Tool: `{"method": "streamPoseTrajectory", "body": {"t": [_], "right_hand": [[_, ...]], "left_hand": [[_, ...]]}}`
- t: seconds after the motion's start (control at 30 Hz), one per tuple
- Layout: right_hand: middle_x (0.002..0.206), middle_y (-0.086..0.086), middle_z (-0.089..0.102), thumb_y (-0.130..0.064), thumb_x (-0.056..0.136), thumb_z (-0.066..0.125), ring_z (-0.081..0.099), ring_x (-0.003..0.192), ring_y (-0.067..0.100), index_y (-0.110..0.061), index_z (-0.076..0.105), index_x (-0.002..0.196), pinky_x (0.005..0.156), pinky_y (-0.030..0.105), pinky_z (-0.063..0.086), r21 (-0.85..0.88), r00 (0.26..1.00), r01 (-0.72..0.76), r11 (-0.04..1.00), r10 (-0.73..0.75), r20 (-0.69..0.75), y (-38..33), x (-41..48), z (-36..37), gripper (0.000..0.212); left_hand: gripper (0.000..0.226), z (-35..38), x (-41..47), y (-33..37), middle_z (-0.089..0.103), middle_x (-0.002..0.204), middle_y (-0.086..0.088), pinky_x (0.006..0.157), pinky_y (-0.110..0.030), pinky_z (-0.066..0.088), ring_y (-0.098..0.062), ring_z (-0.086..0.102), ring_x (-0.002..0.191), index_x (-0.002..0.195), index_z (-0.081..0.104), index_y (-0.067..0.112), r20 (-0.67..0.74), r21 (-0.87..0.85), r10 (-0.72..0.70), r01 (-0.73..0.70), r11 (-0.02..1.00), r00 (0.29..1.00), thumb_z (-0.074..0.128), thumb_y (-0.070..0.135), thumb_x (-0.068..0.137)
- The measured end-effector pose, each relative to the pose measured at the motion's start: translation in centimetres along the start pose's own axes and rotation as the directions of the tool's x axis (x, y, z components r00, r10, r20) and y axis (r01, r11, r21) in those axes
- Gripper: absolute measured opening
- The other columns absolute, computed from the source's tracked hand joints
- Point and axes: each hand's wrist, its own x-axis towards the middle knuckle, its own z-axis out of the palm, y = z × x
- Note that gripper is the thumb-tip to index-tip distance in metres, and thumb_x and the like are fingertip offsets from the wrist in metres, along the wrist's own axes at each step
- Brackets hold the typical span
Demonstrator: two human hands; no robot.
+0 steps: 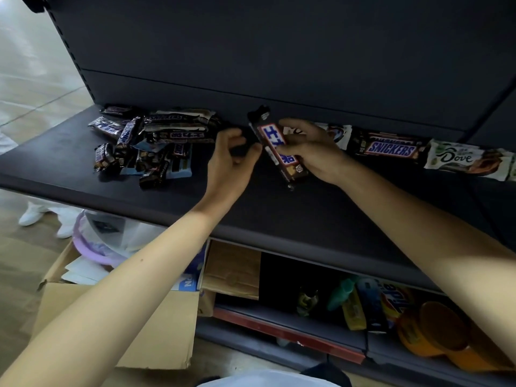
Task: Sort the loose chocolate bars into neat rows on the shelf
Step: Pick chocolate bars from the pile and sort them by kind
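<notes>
My right hand (pixel 312 150) grips a brown Snickers bar (pixel 275 141) above the middle of the dark shelf (pixel 279 208), the bar tilted with its top end toward the back wall. My left hand (pixel 231 160) hovers just left of the bar with fingers loosely curled and nothing in it. A loose pile of chocolate bars (pixel 148 141) lies on the shelf's left part. Along the back wall to the right runs a row: a white bar partly behind my right hand (pixel 339 135), a Snickers bar (pixel 391 148) and a white Dove bar (pixel 469 160).
The shelf's front strip is bare. Below it are cardboard boxes (pixel 120 317), a purple hoop-like object (pixel 92 250), and a lower shelf with bottles and orange detergent tubs (pixel 430 331). Someone's white shoes (pixel 30 216) stand on the floor at left.
</notes>
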Motion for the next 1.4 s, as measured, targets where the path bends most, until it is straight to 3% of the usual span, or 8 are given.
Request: {"method": "streamPoseTrajectory", "body": {"t": [0.13, 0.27, 0.5, 0.67, 0.77, 0.9, 1.17, 1.4], "right_hand": [[0.093, -0.011, 0.065, -0.001, 0.080, 0.066, 0.064, 0.083, 0.003, -0.025, 0.047, 0.129, 0.071, 0.019, 0.053, -0.297, 0.996, 0.044, 0.954, -0.019, 0.089, -0.9, -1.0, -0.5, 0.058], [0.092, -0.013, 0.063, -0.002, 0.080, 0.067, 0.062, 0.082, 0.000, -0.024, 0.047, 0.130, 0.070, 0.017, 0.051, -0.389, 0.994, 0.075, 0.918, -0.039, 0.100, -1.1, -1.5, -0.7, 0.059], [0.134, -0.005, 0.047, -0.022, 0.088, 0.062, 0.041, 0.111, 0.000, -0.023, 0.044, 0.134, 0.082, 0.011, 0.038, -0.507, 0.973, 0.102, 0.856, -0.193, -0.130, 0.0, -2.6, -1.8, 0.049], [0.117, -0.007, 0.049, -0.033, 0.091, 0.056, 0.054, 0.101, 0.007, -0.021, 0.044, 0.131, 0.084, 0.021, 0.047, -0.186, 0.943, -0.002, 0.982, -0.060, -0.326, 0.9, -3.5, -2.5, 0.043], [0.104, -0.004, 0.059, -0.036, 0.095, 0.047, 0.060, 0.094, 0.010, -0.023, 0.052, 0.104, 0.077, 0.025, 0.052, 0.004, 0.935, -0.045, 0.999, 0.043, -0.352, 1.7, -4.3, -2.9, 0.017], [0.088, -0.005, 0.060, -0.030, 0.097, 0.046, 0.058, 0.073, 0.005, -0.023, 0.054, 0.085, 0.062, 0.018, 0.047, 0.052, 0.891, -0.018, 0.998, 0.039, -0.453, 2.5, -5.7, -4.0, 0.016], [0.077, -0.008, 0.056, -0.023, 0.097, 0.047, 0.048, 0.062, 0.004, -0.015, 0.061, 0.107, 0.057, 0.017, 0.039, -0.009, 0.780, -0.088, 0.996, 0.064, -0.623, 3.6, -8.6, -8.4, 0.019], [0.088, -0.002, 0.061, -0.020, 0.094, 0.053, 0.052, 0.060, 0.007, -0.013, 0.059, 0.116, 0.056, 0.018, 0.045, 0.088, 0.704, -0.147, 0.985, 0.167, -0.691, 4.7, -9.9, -12.3, 0.025]], "left_hand": [[0.035, 0.0, 1.5, 0.8, 0.059, 0.111, 0.007, 0.079, -0.028, 0.051, -0.011, 0.063, 0.094, 0.120, 0.044, 0.027, 0.024, -0.019, -0.022, 0.022, 1.000, 0.999, 0.057, 0.035, 0.088], [0.011, 0.4, 1.6, 1.6, 0.064, 0.095, 0.004, 0.068, -0.022, 0.055, -0.005, 0.064, 0.081, 0.102, 0.052, 0.025, 0.103, 0.010, 0.017, -0.018, 1.000, 0.995, 0.055, 0.026, 0.092], [0.009, 1.5, 0.4, 1.1, 0.061, 0.092, 0.005, 0.071, -0.018, 0.055, -0.008, 0.063, 0.088, 0.100, 0.052, 0.018, 0.030, -0.271, -0.041, 0.048, 0.961, 0.999, 0.055, 0.015, 0.092], [0.005, 2.9, -0.3, 0.9, 0.059, 0.095, 0.004, 0.069, -0.016, 0.054, -0.010, 0.062, 0.090, 0.097, 0.049, 0.018, 0.005, -0.475, -0.166, 0.148, 0.868, 0.986, 0.050, 0.014, 0.094], [0.006, 3.8, -0.5, 1.1, 0.059, 0.095, 0.004, 0.071, -0.019, 0.055, -0.009, 0.062, 0.089, 0.099, 0.049, 0.016, 0.011, -0.533, -0.211, 0.185, 0.826, 0.977, 0.050, 0.013, 0.094], [0.010, 5.4, -0.5, 1.4, 0.059, 0.096, 0.003, 0.068, -0.018, 0.055, -0.010, 0.062, 0.089, 0.103, 0.048, 0.012, 0.042, -0.572, -0.265, 0.241, 0.784, 0.963, 0.051, 0.014, 0.094], [0.011, 9.8, -1.8, 2.4, 0.061, 0.094, 0.004, 0.078, -0.020, 0.053, -0.007, 0.061, 0.091, 0.104, 0.054, 0.015, 0.247, -0.435, -0.248, 0.336, 0.835, 0.937, 0.046, 0.015, 0.096], [0.017, 13.7, -1.4, 3.0, 0.060, 0.097, 0.003, 0.075, -0.024, 0.042, -0.011, 0.054, 0.090, 0.101, 0.059, 0.021, 0.288, 0.030, -0.241, 0.243, 0.970, 0.927, 0.044, 0.025, 0.097]]}}
